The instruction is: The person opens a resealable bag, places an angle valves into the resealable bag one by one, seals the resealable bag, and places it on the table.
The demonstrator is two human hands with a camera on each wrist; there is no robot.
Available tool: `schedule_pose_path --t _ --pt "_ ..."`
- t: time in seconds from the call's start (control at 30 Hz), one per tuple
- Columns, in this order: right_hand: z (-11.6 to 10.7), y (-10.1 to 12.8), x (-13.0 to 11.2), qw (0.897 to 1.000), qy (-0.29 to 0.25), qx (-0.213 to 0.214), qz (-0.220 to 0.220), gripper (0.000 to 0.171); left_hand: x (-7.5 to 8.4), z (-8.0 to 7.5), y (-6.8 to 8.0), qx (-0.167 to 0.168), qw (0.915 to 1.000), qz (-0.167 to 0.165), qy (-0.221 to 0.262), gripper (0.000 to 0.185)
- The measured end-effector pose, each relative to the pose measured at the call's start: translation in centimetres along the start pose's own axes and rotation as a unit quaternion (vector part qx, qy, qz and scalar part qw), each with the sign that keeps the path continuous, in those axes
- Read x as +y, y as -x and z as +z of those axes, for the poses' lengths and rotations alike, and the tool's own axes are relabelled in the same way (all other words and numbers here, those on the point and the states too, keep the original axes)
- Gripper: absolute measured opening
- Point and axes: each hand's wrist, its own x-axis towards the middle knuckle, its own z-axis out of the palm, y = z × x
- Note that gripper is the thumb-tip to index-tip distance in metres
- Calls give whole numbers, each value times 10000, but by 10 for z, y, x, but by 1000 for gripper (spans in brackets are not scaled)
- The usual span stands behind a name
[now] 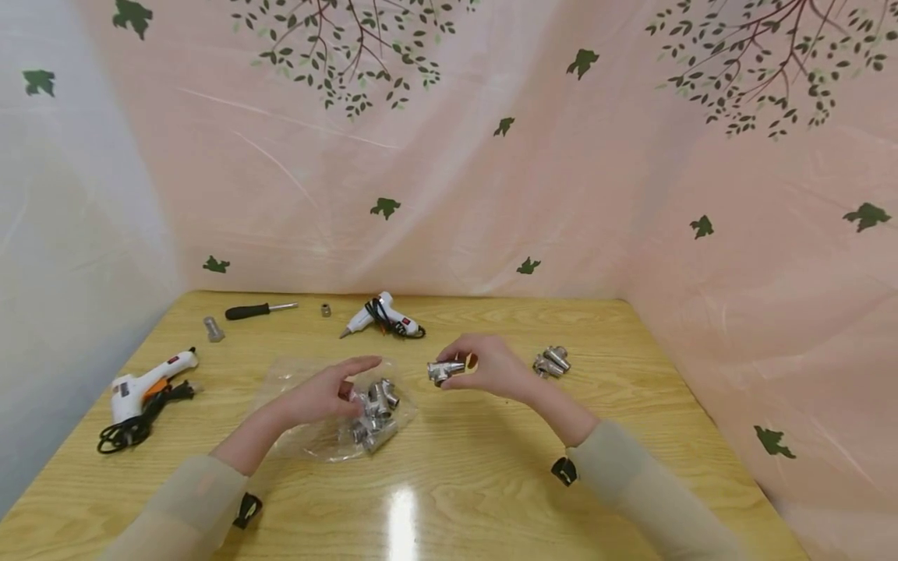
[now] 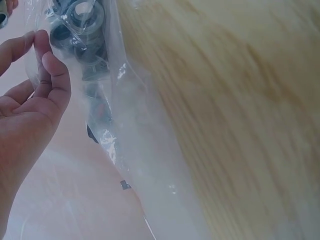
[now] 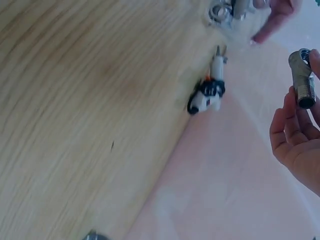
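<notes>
My right hand (image 1: 487, 368) holds a shiny metal pipe fitting (image 1: 443, 372) between thumb and fingers, above the table right of the bag. In the right wrist view this fitting (image 3: 302, 80) shows a threaded end and a round side opening. At the clear plastic bag (image 1: 302, 440), my left hand (image 1: 319, 401) pinches the film, its index finger stretched out over the bag. Several similar metal fittings (image 1: 379, 405) lie in the bag; the left wrist view shows their round openings through the film. Two or three more fittings (image 1: 552, 361) lie together on the table at the right.
A white glue gun (image 1: 382, 315) with black cord lies at the back of the wooden table (image 1: 491, 499), another glue gun (image 1: 143, 389) at the left. Near the back left are a black-handled screwdriver (image 1: 259, 310), a clear plastic piece (image 1: 213, 329) and a small metal nut (image 1: 326, 310).
</notes>
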Motion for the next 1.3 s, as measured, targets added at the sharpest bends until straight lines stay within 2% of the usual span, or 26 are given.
schedule_pose_path --t 0.23,0.33,0.63,0.77,0.93,1.1,1.3 --pt "39 -26 -9 9986 -182 -37 -487 32 2 -1 0 26 9999 109 -10 86" --pt "53 -35 -12 9982 -219 -72 -562 31 2 -2 0 1 9999 134 29 86" --pt "81 -56 -25 9998 52 -188 -92 31 6 -3 3 15 10000 66 68 87" --pt "87 -60 -27 9999 -39 -144 9 34 7 -3 3 67 10000 34 59 88" --pt "90 -56 -24 9973 -713 -94 131 37 7 -3 4 126 9999 -16 -43 87" --pt "88 -50 -20 9861 -1637 -27 268 31 10 -4 4 77 9999 -48 108 87" --pt "84 -45 -15 9778 -2079 -108 236 28 15 -6 2 67 9999 -37 145 84"
